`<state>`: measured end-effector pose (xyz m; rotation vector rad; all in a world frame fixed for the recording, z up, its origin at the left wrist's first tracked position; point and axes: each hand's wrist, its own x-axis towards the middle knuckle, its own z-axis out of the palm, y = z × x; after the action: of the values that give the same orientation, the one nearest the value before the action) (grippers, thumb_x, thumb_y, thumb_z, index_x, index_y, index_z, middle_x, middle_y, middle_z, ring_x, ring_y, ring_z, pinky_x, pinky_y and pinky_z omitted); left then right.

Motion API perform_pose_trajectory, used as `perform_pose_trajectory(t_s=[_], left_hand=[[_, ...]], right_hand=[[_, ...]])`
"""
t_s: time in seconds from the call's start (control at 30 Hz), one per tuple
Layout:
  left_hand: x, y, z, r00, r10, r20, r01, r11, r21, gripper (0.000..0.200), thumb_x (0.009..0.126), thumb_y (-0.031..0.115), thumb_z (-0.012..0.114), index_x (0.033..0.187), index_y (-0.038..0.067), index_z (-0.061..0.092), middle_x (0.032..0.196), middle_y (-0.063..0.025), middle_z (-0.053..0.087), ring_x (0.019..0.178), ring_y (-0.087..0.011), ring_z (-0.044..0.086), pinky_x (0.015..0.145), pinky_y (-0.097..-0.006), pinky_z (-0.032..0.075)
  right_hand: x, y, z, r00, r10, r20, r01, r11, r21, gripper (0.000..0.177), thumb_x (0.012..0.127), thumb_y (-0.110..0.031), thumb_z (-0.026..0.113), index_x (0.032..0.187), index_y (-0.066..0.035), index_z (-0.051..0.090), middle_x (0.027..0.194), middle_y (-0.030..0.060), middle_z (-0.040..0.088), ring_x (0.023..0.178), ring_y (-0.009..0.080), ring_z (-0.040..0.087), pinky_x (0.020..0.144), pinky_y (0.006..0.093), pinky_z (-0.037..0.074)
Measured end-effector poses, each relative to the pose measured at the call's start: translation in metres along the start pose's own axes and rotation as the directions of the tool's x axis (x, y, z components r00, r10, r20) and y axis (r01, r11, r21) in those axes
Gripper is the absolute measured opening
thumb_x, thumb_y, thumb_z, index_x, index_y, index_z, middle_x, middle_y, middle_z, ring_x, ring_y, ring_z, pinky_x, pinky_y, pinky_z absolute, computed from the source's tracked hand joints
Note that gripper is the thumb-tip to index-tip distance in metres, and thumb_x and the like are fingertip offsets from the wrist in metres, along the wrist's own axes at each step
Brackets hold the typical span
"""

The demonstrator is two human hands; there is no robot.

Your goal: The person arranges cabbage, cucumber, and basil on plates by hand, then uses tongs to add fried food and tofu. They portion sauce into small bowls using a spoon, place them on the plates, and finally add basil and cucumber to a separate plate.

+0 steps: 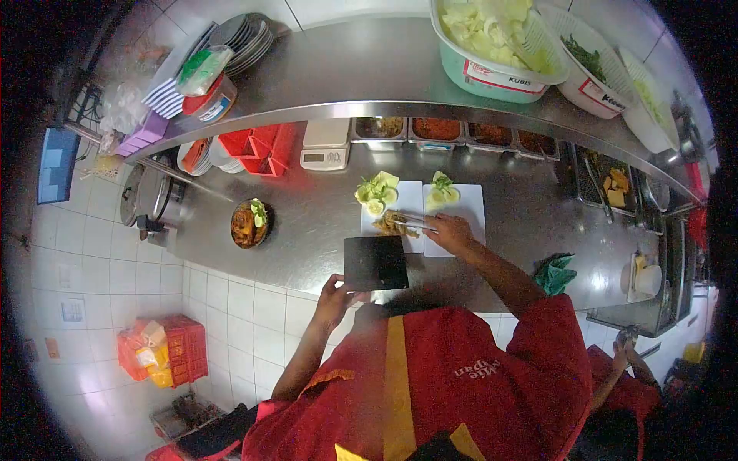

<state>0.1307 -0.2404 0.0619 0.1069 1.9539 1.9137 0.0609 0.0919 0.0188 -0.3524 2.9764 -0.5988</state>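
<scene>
My left hand (pixel 332 301) grips the near edge of a flat black square tray (pixel 375 263), held at the counter's front edge. My right hand (pixel 450 233) is closed around metal tongs (pixel 415 220). The tips of the tongs are at a browned, fried-looking piece of food (pixel 393 225) on the left white paper sheet (pixel 413 198), just beyond the tray. Lettuce (pixel 377 187) and cucumber slices (pixel 375 206) lie at that sheet's far end. A second white sheet (pixel 467 224) beside it bears more greens (pixel 442 183) and cucumber.
A dark bowl of food (pixel 250 224) stands on the steel counter (pixel 307 223) at left. Behind are a scale (pixel 324 146) and several metal food pans (pixel 437 131), under a shelf (pixel 354 69) with cabbage tubs (pixel 492 77). A green cloth (pixel 555 274) lies right. Another person's hands (pixel 624 349) show at lower right.
</scene>
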Motion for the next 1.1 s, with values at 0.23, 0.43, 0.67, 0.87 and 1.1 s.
perform_pose_trajectory(t_s=[0.23,0.43,0.67,0.87,1.1], left_hand=[[0.007,0.002,-0.016,1.000,0.010,-0.020,-0.011,0.999,-0.039,0.017,0.086,-0.002,0.050,0.100,0.000,0.041,0.096,-0.0202,0.061,0.087,-0.0275,0.064,0.081,-0.0343,0.055],[0.004,0.025,-0.038,0.954,-0.288,-0.078,0.230,0.877,-0.421,0.012,0.085,0.000,0.051,0.094,-0.008,0.049,0.102,-0.0103,0.048,0.093,-0.0260,0.062,0.083,-0.0286,0.054],[0.009,0.012,-0.058,0.940,-0.311,-0.138,0.209,0.850,-0.484,0.019,0.084,-0.004,0.047,0.101,0.002,0.041,0.096,-0.0187,0.061,0.086,-0.0277,0.064,0.080,-0.0328,0.055],[0.008,-0.006,-0.071,0.992,0.065,-0.106,-0.064,0.998,0.016,0.018,0.085,-0.003,0.048,0.101,0.003,0.041,0.097,-0.0187,0.061,0.086,-0.0290,0.064,0.080,-0.0328,0.055],[0.012,0.014,-0.072,0.922,-0.359,-0.146,0.232,0.814,-0.533,0.018,0.085,-0.004,0.047,0.100,0.003,0.041,0.099,-0.0212,0.060,0.088,-0.0301,0.064,0.078,-0.0328,0.056]], right_hand=[[0.009,-0.006,0.002,0.998,0.029,-0.047,-0.034,0.996,-0.087,0.033,0.084,-0.034,0.058,0.106,-0.010,0.061,0.088,0.0110,0.062,0.075,0.0290,0.063,0.064,0.0428,0.052],[0.013,-0.020,-0.002,0.995,0.036,-0.089,-0.045,0.994,-0.098,0.030,0.084,-0.033,0.058,0.104,-0.010,0.061,0.086,0.0105,0.061,0.075,0.0279,0.063,0.064,0.0409,0.052],[0.010,-0.045,0.013,1.000,-0.003,0.013,0.004,0.995,-0.097,0.029,0.083,-0.033,0.060,0.102,-0.011,0.061,0.086,0.0096,0.061,0.074,0.0285,0.063,0.063,0.0410,0.052],[-0.003,-0.036,0.012,0.996,0.048,-0.076,-0.051,0.998,-0.042,0.031,0.083,-0.035,0.058,0.102,-0.011,0.061,0.087,0.0114,0.061,0.075,0.0301,0.063,0.065,0.0419,0.052],[-0.005,-0.023,0.027,0.988,0.134,-0.073,-0.138,0.989,-0.056,0.038,0.084,-0.037,0.057,0.112,-0.011,0.060,0.088,0.0155,0.061,0.078,0.0330,0.062,0.067,0.0437,0.051]])
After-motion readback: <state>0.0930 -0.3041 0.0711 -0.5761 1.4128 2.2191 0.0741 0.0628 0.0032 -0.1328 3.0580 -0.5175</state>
